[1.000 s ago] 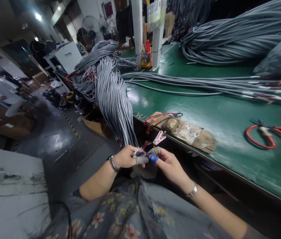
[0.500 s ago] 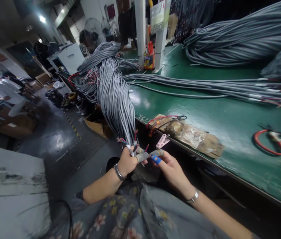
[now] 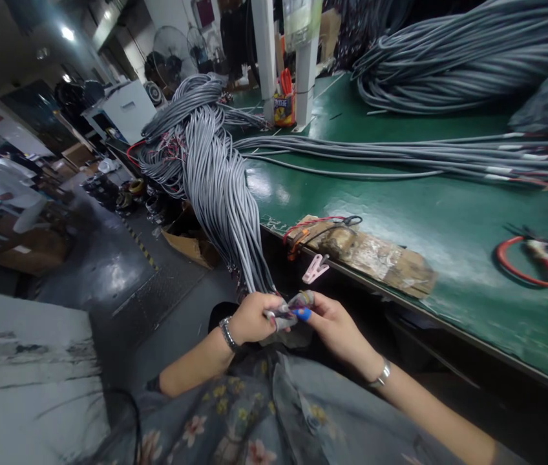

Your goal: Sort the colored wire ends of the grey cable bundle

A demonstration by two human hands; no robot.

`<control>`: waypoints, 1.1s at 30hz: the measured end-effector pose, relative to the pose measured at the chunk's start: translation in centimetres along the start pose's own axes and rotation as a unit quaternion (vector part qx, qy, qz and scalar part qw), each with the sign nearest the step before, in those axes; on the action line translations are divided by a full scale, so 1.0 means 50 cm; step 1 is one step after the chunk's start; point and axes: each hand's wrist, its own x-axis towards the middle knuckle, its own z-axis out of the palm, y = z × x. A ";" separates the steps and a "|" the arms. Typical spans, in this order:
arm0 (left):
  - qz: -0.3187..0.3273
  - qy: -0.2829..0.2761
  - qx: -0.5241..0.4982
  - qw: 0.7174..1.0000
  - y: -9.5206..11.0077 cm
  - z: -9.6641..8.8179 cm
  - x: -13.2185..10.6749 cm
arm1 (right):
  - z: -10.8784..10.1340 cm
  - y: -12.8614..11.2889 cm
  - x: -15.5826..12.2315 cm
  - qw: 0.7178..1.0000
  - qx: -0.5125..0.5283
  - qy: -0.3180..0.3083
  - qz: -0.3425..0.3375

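Observation:
A thick bundle of grey cables (image 3: 225,200) hangs over the table's edge, its lower ends reaching my hands. My left hand (image 3: 254,316), with a watch at the wrist, is closed around a cable end, and its fingers wear grey coverings. My right hand (image 3: 335,320) pinches the thin wires at that cable end between thumb and forefinger. Blue tape wraps the right thumb, and a grey covering wraps a finger. Both hands nearly touch, in front of my body and below the table edge. The wire tips are too small and partly hidden to make out.
A pink clip (image 3: 315,268) sticks out at the edge of the green table (image 3: 400,213), beside a taped wooden board (image 3: 375,261). Red-handled pliers (image 3: 530,258) lie at right. More grey cables (image 3: 351,152) run along the table. A cardboard box (image 3: 189,242) stands below.
Both hands have closed in on one cable end. My left hand has rolled over, and the loose coloured wire ends above it no longer show. The view has shifted slightly.

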 end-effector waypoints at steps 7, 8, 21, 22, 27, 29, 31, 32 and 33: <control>-0.006 0.066 -0.061 0.996 0.006 0.011 0.001 | 0.005 -0.016 0.005 1.000 -0.005 0.028 -0.009; -0.010 0.091 -0.082 0.992 0.009 0.013 0.001 | 0.007 -0.017 0.006 0.999 0.001 0.040 -0.010; -0.015 0.129 -0.105 0.986 0.003 0.023 0.000 | 0.017 -0.016 0.010 0.997 0.041 0.063 0.008; -0.016 0.139 -0.119 0.983 0.003 0.024 0.001 | 0.017 -0.016 0.011 0.997 0.033 0.065 0.007; -0.016 0.174 -0.146 0.974 -0.005 0.029 0.006 | 0.017 -0.015 0.009 0.998 0.017 0.063 -0.004; -0.012 0.183 -0.153 0.971 -0.010 0.030 0.007 | 0.018 -0.014 0.009 0.998 0.018 0.062 -0.004; -0.008 0.187 -0.162 0.969 -0.014 0.030 0.009 | 0.018 -0.014 0.010 0.998 0.020 0.062 0.001; -0.004 0.189 -0.166 0.968 -0.015 0.030 0.010 | 0.017 -0.014 0.011 0.998 0.022 0.064 0.002; 0.000 0.190 -0.170 0.967 -0.015 0.030 0.010 | 0.017 -0.013 0.012 0.998 0.023 0.066 0.004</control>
